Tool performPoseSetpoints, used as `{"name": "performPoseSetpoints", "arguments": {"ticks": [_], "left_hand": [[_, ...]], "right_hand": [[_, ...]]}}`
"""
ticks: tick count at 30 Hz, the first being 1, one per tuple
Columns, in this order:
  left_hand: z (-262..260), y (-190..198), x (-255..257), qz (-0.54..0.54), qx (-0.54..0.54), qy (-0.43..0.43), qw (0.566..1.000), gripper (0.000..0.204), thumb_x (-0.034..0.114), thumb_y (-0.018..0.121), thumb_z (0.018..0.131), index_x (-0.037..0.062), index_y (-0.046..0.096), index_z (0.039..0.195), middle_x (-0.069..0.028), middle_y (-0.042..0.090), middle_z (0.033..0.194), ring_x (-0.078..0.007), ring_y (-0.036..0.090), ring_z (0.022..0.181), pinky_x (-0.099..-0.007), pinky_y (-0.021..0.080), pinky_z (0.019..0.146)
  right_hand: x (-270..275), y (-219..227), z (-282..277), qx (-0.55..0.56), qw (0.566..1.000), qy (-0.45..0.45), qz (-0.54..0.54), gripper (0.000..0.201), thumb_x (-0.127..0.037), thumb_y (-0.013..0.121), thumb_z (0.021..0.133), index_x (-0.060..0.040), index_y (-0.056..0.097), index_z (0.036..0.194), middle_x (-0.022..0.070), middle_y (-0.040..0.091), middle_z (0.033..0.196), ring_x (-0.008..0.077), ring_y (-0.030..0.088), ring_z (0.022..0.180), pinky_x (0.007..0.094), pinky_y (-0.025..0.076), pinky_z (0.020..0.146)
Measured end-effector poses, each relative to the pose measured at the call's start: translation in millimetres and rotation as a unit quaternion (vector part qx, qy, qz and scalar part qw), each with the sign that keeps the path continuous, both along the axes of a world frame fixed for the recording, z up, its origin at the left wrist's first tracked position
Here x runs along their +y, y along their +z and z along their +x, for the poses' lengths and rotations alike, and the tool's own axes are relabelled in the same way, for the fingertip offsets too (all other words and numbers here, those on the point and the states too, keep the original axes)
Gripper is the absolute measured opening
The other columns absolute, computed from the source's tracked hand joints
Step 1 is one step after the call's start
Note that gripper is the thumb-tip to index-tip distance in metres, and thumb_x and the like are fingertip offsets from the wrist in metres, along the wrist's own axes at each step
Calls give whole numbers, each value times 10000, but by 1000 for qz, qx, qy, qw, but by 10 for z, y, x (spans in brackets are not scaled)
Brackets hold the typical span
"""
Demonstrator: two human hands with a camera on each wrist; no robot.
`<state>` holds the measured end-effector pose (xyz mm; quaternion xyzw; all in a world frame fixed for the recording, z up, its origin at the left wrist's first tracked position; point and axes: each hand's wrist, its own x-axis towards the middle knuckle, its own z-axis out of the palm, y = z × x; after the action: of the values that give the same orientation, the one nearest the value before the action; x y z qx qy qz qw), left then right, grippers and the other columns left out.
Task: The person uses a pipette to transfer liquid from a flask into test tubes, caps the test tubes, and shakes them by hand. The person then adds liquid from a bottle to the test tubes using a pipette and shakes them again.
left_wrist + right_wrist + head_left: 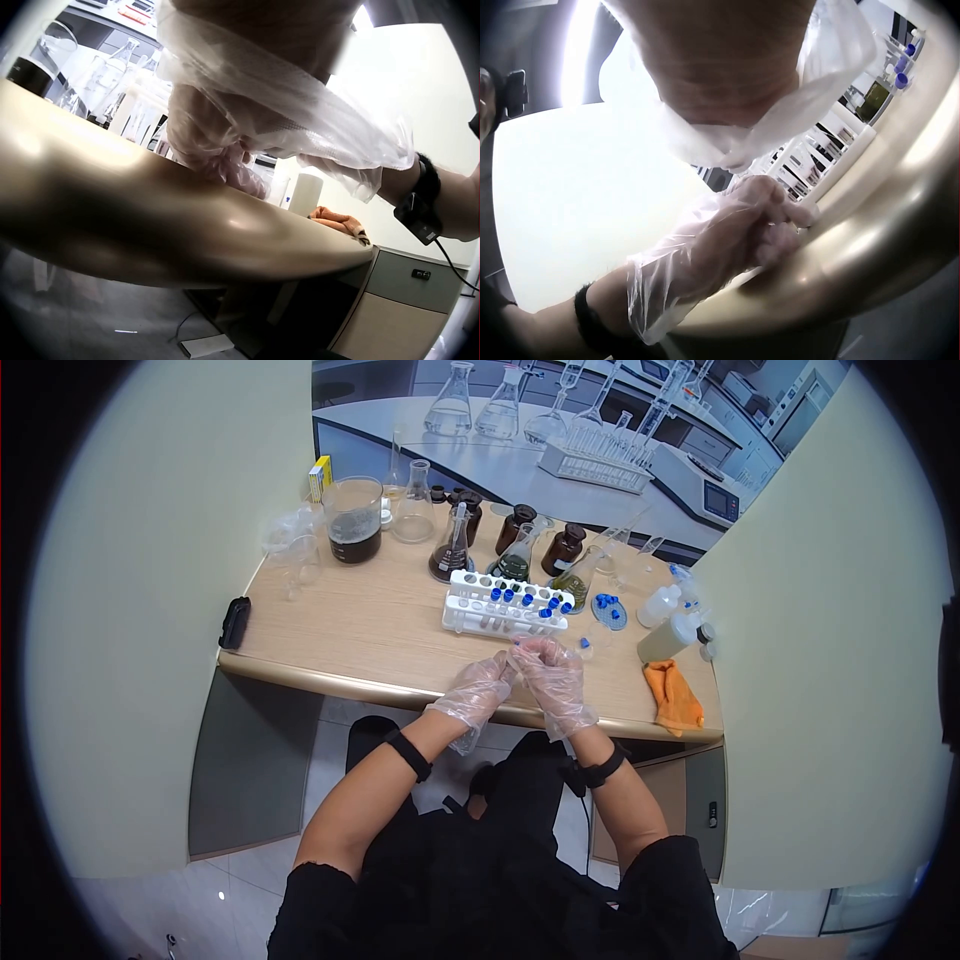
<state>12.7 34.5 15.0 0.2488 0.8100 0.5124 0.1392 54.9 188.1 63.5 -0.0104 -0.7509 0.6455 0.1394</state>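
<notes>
Both hands wear clear plastic gloves and meet at the table's front edge. My left hand has curled fingers, seen from the side in the right wrist view, where the left hand is close to the table edge. My right hand bends its fingers toward the left fingertips. Whatever lies between the fingertips is hidden, so I cannot tell what they hold. Just beyond the hands stands a white test tube rack with several small tubes, some with blue caps. A loose blue cap lies right of the right hand.
Behind the rack stand flasks of dark liquid and brown bottles. A beaker is at the left. At the right are a dish of blue caps, a plastic bottle and an orange cloth at the table edge.
</notes>
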Motion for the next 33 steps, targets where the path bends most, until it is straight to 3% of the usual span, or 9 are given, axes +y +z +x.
{"name": "performPoseSetpoints", "arguments": {"ticks": [6,8,18,21,23,26,27,30,33], "left_hand": [[-11,-80,1,52,-15,-14,998,320,380,510,1081,83,576,1183,-274,708,959,-496,672,952,-547,513,817],[-52,-162,21,29,-5,-10,1000,362,418,532,1105,160,625,1342,-78,651,834,-171,621,752,-358,521,719],[6,-23,-20,-20,29,-9,999,363,305,601,1059,145,592,1384,-162,734,1005,-300,707,913,-424,537,830],[45,-26,-32,82,-5,-9,997,236,146,554,978,100,617,1201,-219,705,949,-408,677,888,-476,518,794],[-11,-149,-7,116,-112,-12,987,441,93,642,990,113,623,1430,-48,734,1113,-127,659,1010,-294,523,910],[18,-229,2,234,-71,-44,969,504,160,579,970,160,573,1474,-164,691,937,-240,646,837,-367,524,777],[14,-170,-46,164,-136,-28,977,330,141,642,1027,72,682,1347,-34,726,1113,-79,614,990,-274,519,878],[-15,-55,-64,58,-128,-32,990,342,228,628,1058,92,670,1369,-45,730,1095,-80,604,971,-285,524,857],[-35,-173,-34,68,-106,-25,992,366,293,603,1076,126,655,1397,-70,734,1093,-93,607,966,-301,530,849]], "right_hand": [[-51,28,53,19,1000,4,5,94,-67,741,988,-31,745,1075,71,773,1086,38,596,703,220,496,599],[-57,90,79,-6,1000,6,11,119,-78,727,1000,-32,750,1107,58,770,1042,37,593,701,219,488,600],[-75,170,110,116,956,-22,268,165,-100,728,988,-1,764,1116,63,740,830,94,651,730,285,533,659],[-224,283,134,88,940,-63,323,155,-105,720,991,-8,765,1104,70,752,851,102,661,750,291,540,673],[-142,246,85,63,963,-15,261,156,-112,723,990,-10,764,1101,69,753,852,110,668,752,296,543,677],[15,289,29,54,973,69,214,164,-125,727,989,-12,763,1102,64,754,854,121,675,751,298,546,683],[65,328,-4,68,964,101,234,170,-131,729,990,-12,763,1106,59,753,854,123,674,750,297,547,686],[111,372,25,9,966,88,244,143,-170,712,978,-73,754,1073,151,768,935,311,756,854,388,591,762],[38,224,58,81,960,33,267,142,-204,716,978,-84,752,1044,130,772,929,298,756,821,386,591,739]]}}
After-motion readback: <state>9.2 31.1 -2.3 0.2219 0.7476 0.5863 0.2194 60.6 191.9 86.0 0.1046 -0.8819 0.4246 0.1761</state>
